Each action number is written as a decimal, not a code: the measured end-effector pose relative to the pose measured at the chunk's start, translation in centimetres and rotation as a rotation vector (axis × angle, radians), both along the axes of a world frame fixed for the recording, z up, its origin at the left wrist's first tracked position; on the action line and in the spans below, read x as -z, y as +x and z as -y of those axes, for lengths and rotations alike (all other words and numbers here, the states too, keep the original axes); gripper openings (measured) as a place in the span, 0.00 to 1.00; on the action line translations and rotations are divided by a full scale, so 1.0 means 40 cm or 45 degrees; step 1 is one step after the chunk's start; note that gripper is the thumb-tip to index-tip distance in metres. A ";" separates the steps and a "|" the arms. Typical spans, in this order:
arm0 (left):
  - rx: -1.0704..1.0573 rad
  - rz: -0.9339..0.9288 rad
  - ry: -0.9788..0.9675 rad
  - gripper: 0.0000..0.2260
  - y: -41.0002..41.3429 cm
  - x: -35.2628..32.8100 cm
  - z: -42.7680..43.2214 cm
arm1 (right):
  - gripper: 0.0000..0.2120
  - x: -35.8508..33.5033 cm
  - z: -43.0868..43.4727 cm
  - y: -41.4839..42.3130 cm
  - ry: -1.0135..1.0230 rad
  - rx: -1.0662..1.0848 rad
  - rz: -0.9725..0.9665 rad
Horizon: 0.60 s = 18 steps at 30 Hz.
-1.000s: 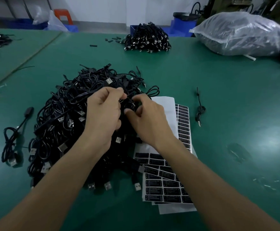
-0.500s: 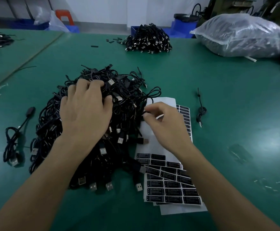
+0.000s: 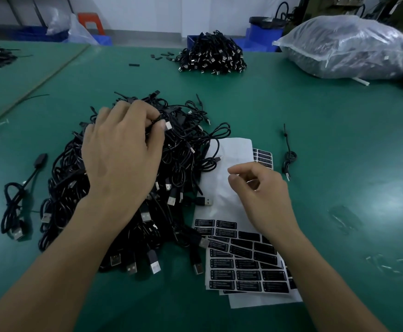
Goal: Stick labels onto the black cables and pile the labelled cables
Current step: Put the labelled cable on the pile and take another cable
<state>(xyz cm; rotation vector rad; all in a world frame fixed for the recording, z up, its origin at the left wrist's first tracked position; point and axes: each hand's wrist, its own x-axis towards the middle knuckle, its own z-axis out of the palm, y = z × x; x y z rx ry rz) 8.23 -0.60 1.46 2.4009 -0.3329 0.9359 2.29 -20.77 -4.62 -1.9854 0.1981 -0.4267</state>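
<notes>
As laid out on green worktop [image 3: 339, 140]: heap of black cables [image 3: 179, 149], centre-left; label sheets [image 3: 243, 267] touching its right edge, long axis running away from the person. Left hand [image 3: 124, 164]: on top of heap, fingers curled round strands near its far side. Right hand [image 3: 262, 195]: apart from left, over sheets, fingers loosely curled, nothing seen in them. Probably calls next for a peeled label; printed rows lie under and behind right wrist, nearer that hand.
</notes>
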 end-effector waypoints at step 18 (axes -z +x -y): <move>0.761 0.227 0.340 0.06 -0.085 -0.003 0.091 | 0.12 -0.010 -0.013 -0.012 -0.062 -0.242 0.374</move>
